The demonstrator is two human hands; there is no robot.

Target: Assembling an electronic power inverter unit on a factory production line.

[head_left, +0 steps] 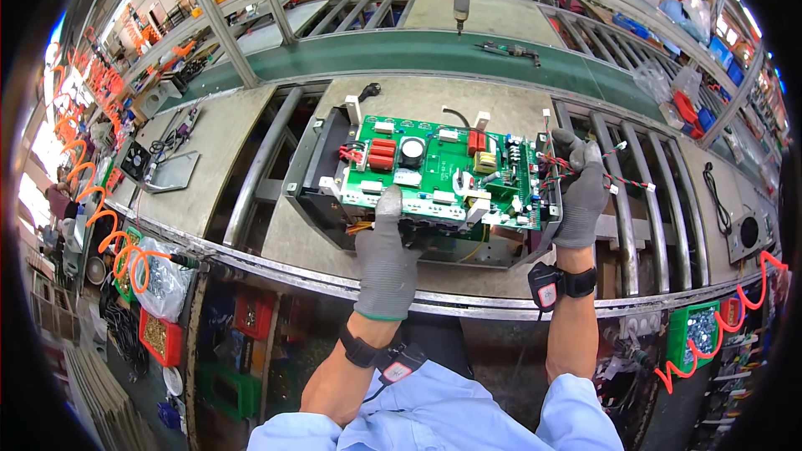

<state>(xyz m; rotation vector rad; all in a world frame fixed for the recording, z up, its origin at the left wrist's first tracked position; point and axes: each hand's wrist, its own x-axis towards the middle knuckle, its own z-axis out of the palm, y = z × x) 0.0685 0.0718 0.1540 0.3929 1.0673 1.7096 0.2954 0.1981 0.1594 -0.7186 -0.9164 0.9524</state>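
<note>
A green circuit board (pixel 436 169), carrying red, white and yellow components and white standoff posts, sits in a dark metal chassis (pixel 312 164) in front of me. My grey-gloved left hand (pixel 387 276) grips its near edge, thumb on top and the other fingers hidden below. At the right end, my gloved right hand (pixel 582 205) is closed around the side of the board assembly. Twisted red, black and white wires (pixel 628 182) with small white connectors stick out past that hand. What lies under its fingers is hidden.
Metal rollers (pixel 625 200) flank the work board. Beyond runs a green conveyor belt (pixel 376 54) with a hand tool (pixel 511 52) on it; a power screwdriver (pixel 461 0) hangs above. Screw bins, one red (pixel 159 336) and one green (pixel 681 342), and coiled orange hoses (pixel 104 217) line the near sides.
</note>
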